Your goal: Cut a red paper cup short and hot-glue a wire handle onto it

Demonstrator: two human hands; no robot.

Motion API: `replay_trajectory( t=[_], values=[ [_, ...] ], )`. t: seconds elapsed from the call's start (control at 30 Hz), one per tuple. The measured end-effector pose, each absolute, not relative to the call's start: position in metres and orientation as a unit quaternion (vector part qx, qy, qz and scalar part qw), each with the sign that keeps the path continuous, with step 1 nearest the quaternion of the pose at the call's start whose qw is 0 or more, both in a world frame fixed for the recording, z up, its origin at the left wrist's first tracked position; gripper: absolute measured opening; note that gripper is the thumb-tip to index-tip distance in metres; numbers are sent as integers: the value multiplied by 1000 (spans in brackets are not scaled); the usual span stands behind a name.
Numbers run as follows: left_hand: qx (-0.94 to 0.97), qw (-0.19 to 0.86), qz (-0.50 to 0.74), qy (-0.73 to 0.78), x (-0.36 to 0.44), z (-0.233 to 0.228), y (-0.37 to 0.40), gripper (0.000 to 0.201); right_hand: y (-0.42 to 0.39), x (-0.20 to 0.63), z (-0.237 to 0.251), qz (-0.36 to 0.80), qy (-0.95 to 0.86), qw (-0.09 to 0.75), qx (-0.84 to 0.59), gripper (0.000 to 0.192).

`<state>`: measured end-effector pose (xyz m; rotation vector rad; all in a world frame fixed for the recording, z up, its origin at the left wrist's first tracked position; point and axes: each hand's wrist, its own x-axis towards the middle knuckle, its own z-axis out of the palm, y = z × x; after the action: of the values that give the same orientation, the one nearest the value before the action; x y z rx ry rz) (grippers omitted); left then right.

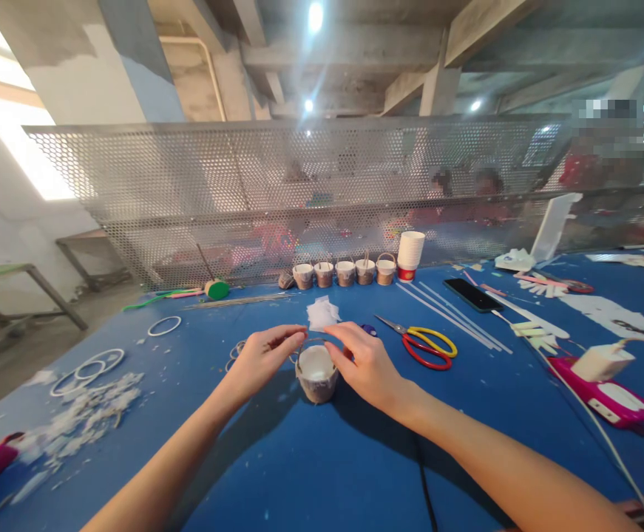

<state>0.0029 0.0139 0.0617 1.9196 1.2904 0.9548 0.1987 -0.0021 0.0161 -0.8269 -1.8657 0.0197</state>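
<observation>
A small paper cup wrapped in brown cord [316, 375] stands on the blue table [299, 465] between my hands. My left hand [263, 357] pinches a thin handle strip at the cup's left rim. My right hand [367, 363] rests against the cup's right side, fingertips on the rim. The handle arches just above the cup mouth. Crumpled white paper [322, 313] lies just behind the cup.
Several finished little cup baskets [345, 273] line the back by a stack of white cups [411, 253]. Scissors [426, 343], a black phone [472, 294], a pink phone with charger [604, 391], white rings [92, 367], paper scraps [80, 417] and a mesh screen [299, 192] surround me.
</observation>
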Motion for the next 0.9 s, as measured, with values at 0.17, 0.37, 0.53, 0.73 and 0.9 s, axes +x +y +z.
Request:
replay_trajectory(
  t=[0.17, 0.37, 0.53, 0.73, 0.9],
  values=[
    [679, 318, 429, 504, -4, 59, 18, 43, -21, 200, 22, -48, -874, 383, -293, 20],
    [676, 301, 427, 519, -8, 49, 27, 44, -30, 191, 15, -106, -913, 195, -342, 5],
    [697, 246, 410, 534, -12, 43, 33, 41, -27, 190, 11, -99, -902, 189, -375, 14],
    [718, 175, 376, 559, -26, 35, 49, 42, -26, 192, 16, -61, -893, 269, -357, 19],
    [725, 137, 318, 595, -38, 37, 84, 30, -31, 199, 32, -7, -868, 402, -292, 21]
  ],
)
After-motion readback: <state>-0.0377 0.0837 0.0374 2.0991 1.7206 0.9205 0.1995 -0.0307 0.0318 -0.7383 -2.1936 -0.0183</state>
